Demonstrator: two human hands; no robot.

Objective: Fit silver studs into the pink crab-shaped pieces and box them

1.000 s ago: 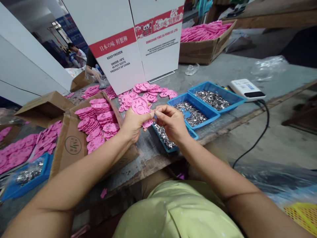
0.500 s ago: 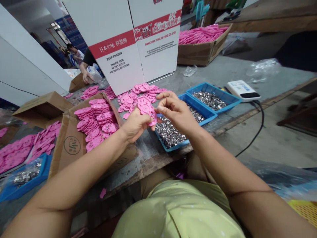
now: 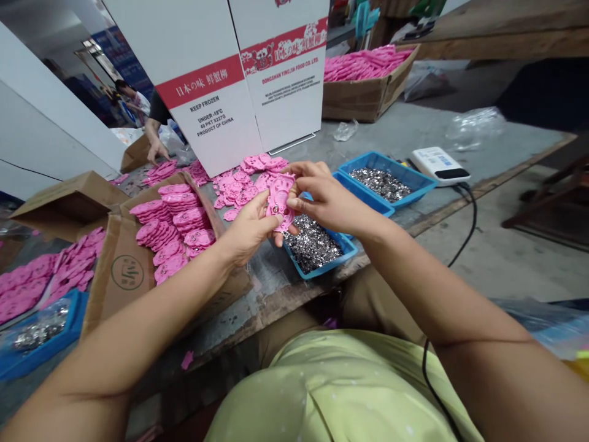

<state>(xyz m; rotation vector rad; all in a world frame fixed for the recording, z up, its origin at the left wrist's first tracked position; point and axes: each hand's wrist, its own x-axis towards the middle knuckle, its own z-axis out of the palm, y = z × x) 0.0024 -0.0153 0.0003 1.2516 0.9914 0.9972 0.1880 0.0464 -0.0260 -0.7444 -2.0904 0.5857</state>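
Note:
A flat pink plastic piece [image 3: 281, 191] with a cut-out, scalloped outline is held up in front of me. My left hand [image 3: 251, 232] grips its lower left part between thumb and fingers. At its right edge, my right hand [image 3: 322, 196] is closed, thumb and fingertips on the piece. A small shiny metal bit shows on the pink surface near my left thumb. Below my hands stands a blue tray [image 3: 317, 274] of small silvery metal parts. Behind the held piece lies a loose heap of similar pink pieces [image 3: 237, 189].
A cardboard box [image 3: 103, 282] with stacked pink pieces stands on the left. Two more blue trays [image 3: 414, 196] and a white device [image 3: 439, 164] with a cable are right. A tall white carton [image 3: 211, 123] rises behind; a co-worker's hand [image 3: 157, 149] shows beyond it.
My right hand has moved left onto the pink piece, which is now turned more upright. A shiny metal bit now shows on it. The co-worker's hand has moved down to some pink pieces.

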